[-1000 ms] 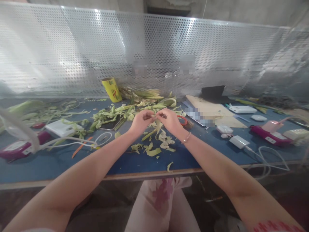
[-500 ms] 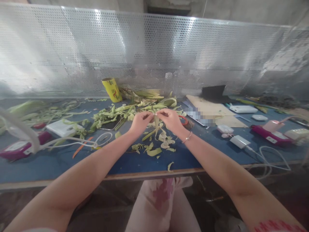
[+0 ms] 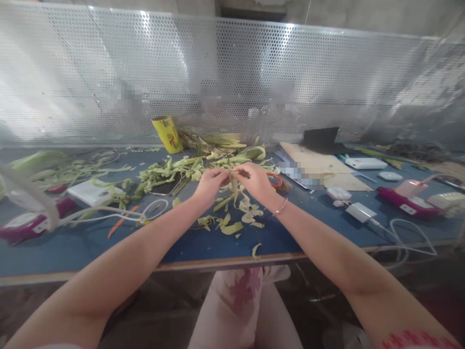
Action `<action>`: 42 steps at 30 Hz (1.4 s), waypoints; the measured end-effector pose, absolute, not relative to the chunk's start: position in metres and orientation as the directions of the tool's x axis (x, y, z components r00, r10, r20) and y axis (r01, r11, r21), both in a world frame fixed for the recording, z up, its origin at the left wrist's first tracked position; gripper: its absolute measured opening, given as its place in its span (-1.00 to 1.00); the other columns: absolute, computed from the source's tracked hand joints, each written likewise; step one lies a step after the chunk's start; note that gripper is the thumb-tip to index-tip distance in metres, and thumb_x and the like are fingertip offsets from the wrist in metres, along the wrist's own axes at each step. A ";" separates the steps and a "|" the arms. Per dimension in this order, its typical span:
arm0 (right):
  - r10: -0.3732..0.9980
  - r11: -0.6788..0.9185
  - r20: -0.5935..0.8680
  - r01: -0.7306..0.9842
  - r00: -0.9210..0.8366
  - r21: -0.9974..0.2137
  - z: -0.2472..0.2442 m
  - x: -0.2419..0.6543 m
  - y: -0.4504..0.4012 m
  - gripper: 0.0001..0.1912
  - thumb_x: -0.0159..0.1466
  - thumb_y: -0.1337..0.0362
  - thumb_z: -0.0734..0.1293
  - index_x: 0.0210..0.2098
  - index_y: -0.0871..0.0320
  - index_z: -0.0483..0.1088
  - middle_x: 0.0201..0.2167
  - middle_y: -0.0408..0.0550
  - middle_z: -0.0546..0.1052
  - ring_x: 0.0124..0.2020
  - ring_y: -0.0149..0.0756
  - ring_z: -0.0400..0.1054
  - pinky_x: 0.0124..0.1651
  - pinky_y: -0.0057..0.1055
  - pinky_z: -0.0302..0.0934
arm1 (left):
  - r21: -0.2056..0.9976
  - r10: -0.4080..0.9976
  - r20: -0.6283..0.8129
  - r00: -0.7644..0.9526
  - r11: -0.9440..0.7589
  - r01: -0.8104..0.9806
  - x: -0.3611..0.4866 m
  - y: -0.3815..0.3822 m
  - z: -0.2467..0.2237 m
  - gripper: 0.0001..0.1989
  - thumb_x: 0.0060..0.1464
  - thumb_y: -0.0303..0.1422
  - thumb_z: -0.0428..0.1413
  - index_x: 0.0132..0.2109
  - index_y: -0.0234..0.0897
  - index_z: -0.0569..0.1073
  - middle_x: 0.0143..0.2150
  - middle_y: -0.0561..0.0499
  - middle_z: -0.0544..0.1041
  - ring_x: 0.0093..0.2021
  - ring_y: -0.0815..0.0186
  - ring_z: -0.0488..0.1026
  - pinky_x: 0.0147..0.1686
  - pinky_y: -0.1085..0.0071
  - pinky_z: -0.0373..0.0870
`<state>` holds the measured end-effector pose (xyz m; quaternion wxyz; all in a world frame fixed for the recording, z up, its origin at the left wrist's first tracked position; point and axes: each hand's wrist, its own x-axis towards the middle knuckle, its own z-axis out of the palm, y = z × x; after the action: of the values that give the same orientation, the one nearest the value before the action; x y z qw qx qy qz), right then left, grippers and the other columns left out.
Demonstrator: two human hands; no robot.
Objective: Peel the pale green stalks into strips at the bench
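The strip [image 3: 235,190] is held up over the middle of the table [image 3: 203,245], its pale green tail hanging down above loose scraps [image 3: 250,212]. Left hand [image 3: 211,185] and right hand [image 3: 255,180] meet almost tip to tip, each pinching its upper end between thumb and fingers, though the exact contact is too small to make out. It looks very light and limp, likely a little moist and slick, and apt to tear along its length. A fingertip pinch close to the end, with gentle tension, should suit it better than a full fist.
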<state>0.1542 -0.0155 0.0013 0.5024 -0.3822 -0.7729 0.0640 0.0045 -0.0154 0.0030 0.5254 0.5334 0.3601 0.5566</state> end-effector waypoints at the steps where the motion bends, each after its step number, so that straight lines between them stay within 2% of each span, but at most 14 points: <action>1: 0.644 0.705 0.736 0.536 -0.209 -0.465 0.002 0.155 -0.016 -0.92 0.16 0.36 0.29 -0.37 0.17 0.44 -0.40 -0.07 0.48 -0.37 -0.34 0.35 -0.25 -0.37 0.23 | 0.959 0.967 0.217 0.130 -0.187 -0.211 0.004 -0.016 0.003 -0.71 -0.28 -0.19 0.27 -0.52 -0.35 0.46 -0.57 0.06 0.38 -0.50 0.45 0.29 -0.39 0.45 0.27; 4: 0.623 0.718 0.749 0.547 -0.228 -0.430 0.001 0.156 -0.015 -0.90 0.19 0.33 0.27 -0.37 0.17 0.44 -0.40 -0.05 0.47 -0.37 -0.33 0.33 -0.26 -0.36 0.22 | 0.959 0.958 0.252 0.135 -0.229 -0.169 0.004 -0.016 0.002 -0.71 -0.23 -0.17 0.24 -0.52 -0.34 0.45 -0.55 0.06 0.38 -0.48 0.44 0.29 -0.36 0.43 0.28; 10: 0.604 0.743 0.756 0.522 -0.253 -0.419 0.000 0.158 -0.010 -0.88 0.21 0.36 0.24 -0.37 0.19 0.42 -0.39 -0.04 0.44 -0.34 -0.34 0.32 -0.24 -0.39 0.23 | 0.893 0.902 0.418 0.103 -0.429 0.132 0.000 -0.010 -0.001 -0.73 -0.19 -0.22 0.22 -0.35 -0.31 0.46 -0.45 0.04 0.45 -0.41 0.40 0.34 -0.35 0.43 0.28; 13: 0.643 0.715 0.731 0.520 -0.229 -0.466 0.002 0.157 -0.010 -0.88 0.20 0.34 0.24 -0.40 0.18 0.42 -0.40 -0.05 0.45 -0.35 -0.34 0.32 -0.25 -0.39 0.22 | 0.857 0.888 0.446 0.114 -0.460 0.233 -0.002 -0.009 0.000 -0.77 -0.14 -0.22 0.17 -0.37 -0.31 0.45 -0.48 0.05 0.43 -0.46 0.41 0.32 -0.40 0.44 0.25; 16: 0.725 0.649 0.667 0.494 -0.172 -0.579 0.004 0.155 -0.012 -0.86 0.19 0.29 0.25 -0.43 0.18 0.41 -0.42 -0.06 0.47 -0.37 -0.33 0.34 -0.26 -0.39 0.21 | 0.816 0.874 0.468 0.133 -0.485 0.315 -0.003 -0.011 0.005 -0.79 -0.08 -0.22 0.12 -0.41 -0.30 0.44 -0.54 0.08 0.39 -0.52 0.44 0.26 -0.47 0.46 0.20; 21: 0.825 0.554 0.552 0.373 -0.124 -0.745 0.005 0.153 -0.014 -0.83 0.15 0.22 0.26 -0.42 0.19 0.41 -0.45 -0.08 0.50 -0.42 -0.34 0.35 -0.32 -0.40 0.21 | 0.807 0.864 0.488 0.125 -0.501 0.312 -0.001 -0.018 0.009 -0.82 -0.05 -0.25 0.10 -0.45 -0.28 0.41 -0.55 0.09 0.36 -0.55 0.46 0.21 -0.50 0.47 0.16; 28: 0.852 0.521 0.514 0.279 -0.103 -0.807 0.008 0.150 -0.018 -0.85 0.13 0.22 0.28 -0.44 0.20 0.39 -0.47 -0.09 0.50 -0.44 -0.37 0.35 -0.31 -0.40 0.24 | 0.842 0.859 0.509 0.062 -0.511 0.173 0.000 -0.018 0.008 -0.84 -0.12 -0.28 0.16 -0.45 -0.29 0.39 -0.51 0.09 0.38 -0.50 0.45 0.27 -0.43 0.47 0.23; 34: 0.823 0.564 0.551 0.321 -0.139 -0.761 0.006 0.150 -0.017 -0.85 0.14 0.23 0.29 -0.44 0.19 0.40 -0.49 -0.10 0.50 -0.45 -0.36 0.35 -0.35 -0.40 0.23 | 0.850 0.860 0.508 0.060 -0.511 0.132 0.000 -0.019 0.009 -0.84 -0.15 -0.29 0.18 -0.43 -0.29 0.41 -0.52 0.08 0.40 -0.50 0.44 0.30 -0.42 0.45 0.27; 39: 0.695 0.697 0.696 0.411 -0.181 -0.588 0.004 0.154 -0.018 -0.87 0.17 0.25 0.28 -0.37 0.15 0.43 -0.39 -0.06 0.52 -0.36 -0.32 0.39 -0.26 -0.37 0.27 | 0.890 0.896 0.441 0.050 -0.443 0.107 -0.001 -0.015 0.006 -0.79 -0.15 -0.24 0.20 -0.42 -0.31 0.46 -0.50 0.03 0.46 -0.47 0.41 0.35 -0.41 0.43 0.29; 42: 0.647 0.719 0.738 0.473 -0.190 -0.509 0.003 0.154 -0.019 -0.89 0.17 0.27 0.28 -0.34 0.13 0.43 -0.35 -0.05 0.51 -0.34 -0.31 0.38 -0.24 -0.35 0.27 | 0.914 0.915 0.401 0.032 -0.403 0.055 0.000 -0.012 0.003 -0.77 -0.18 -0.23 0.22 -0.43 -0.32 0.47 -0.52 0.04 0.46 -0.48 0.42 0.34 -0.41 0.44 0.29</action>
<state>0.1538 -0.0190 0.0030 0.5213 -0.3652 -0.7667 0.0838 0.0002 -0.0122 0.0033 0.3763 0.6119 0.3964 0.5717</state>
